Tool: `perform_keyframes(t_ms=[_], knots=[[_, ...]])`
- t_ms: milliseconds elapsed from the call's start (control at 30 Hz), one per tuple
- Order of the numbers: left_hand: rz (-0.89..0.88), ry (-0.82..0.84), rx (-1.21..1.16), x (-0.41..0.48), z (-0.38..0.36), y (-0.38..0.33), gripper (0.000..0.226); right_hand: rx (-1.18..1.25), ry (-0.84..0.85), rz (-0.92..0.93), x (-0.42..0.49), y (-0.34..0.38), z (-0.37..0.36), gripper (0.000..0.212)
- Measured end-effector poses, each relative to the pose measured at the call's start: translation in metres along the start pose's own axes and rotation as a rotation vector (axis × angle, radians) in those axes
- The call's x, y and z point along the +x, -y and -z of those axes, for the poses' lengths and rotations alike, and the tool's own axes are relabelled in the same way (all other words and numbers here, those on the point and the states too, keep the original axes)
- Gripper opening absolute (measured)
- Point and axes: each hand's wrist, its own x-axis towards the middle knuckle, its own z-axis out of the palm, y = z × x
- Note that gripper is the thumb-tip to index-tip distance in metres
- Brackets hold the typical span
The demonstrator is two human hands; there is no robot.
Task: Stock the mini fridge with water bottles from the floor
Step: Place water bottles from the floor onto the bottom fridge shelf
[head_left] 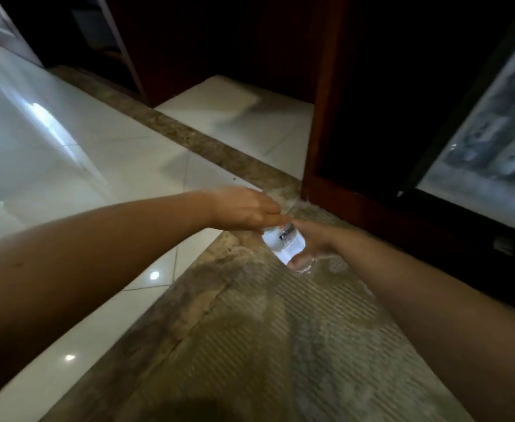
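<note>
Two bare forearms reach over a ribbed brown floor mat [280, 330]. The right hand [312, 243] curls thumb and fingers round a clear plastic water bottle with white label [283, 245], low over the mat beside a red-brown wooden cabinet [320, 132]. The left hand [244, 208] meets the bottle's top; its grasp is too blurred to tell.

The water bottle [283, 245] shows only its white label, and the print is too blurred to read. Its top lies under the left hand [244, 208] and its lower end behind the right hand [312, 242]. The mini fridge [494, 141] is cut off by the right edge, its inside a grey smear.
</note>
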Motion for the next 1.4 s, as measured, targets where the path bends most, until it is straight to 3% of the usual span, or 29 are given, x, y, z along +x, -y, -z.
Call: perform_keyframes(t_ms=[133, 267, 433, 500, 633, 800, 1133, 1400], knots=[[-0.094, -0.082, 0.083, 0.04, 0.023, 0.005, 0.042, 0.129, -0.144, -0.077, -0.034, -0.029, 0.015, 0.096], [-0.086, -0.074, 0.1, 0.089, 0.04, 0.012, 0.049, 0.091, -0.318, -0.183, -0.066, -0.052, 0.038, 0.093], [0.147, -0.059, -0.063, 0.172, 0.076, 0.006, 0.048, 0.134, -0.547, -0.32, -0.123, -0.085, 0.068, 0.06], [0.271, -0.098, -0.313, 0.204, 0.086, 0.0, 0.052, 0.178, -0.655, -0.363, -0.144, -0.102, 0.077, 0.056], [0.48, -0.243, -0.938, 0.273, 0.096, -0.033, 0.051, 0.227, -0.889, -0.468, -0.172, -0.137, 0.09, 0.07], [0.542, -0.433, -1.344, 0.34, 0.098, -0.057, 0.031, 0.268, -1.203, -0.571, -0.194, -0.174, 0.102, 0.075], [0.54, -0.085, -1.185, 0.404, 0.056, -0.104, 0.048, 0.586, -1.494, -0.808, -0.22, -0.246, 0.125, 0.071], [0.552, -0.046, -0.662, 0.431, 0.015, -0.093, 0.048, 0.637, -1.578, -0.961, -0.209, -0.286, 0.141, 0.069]])
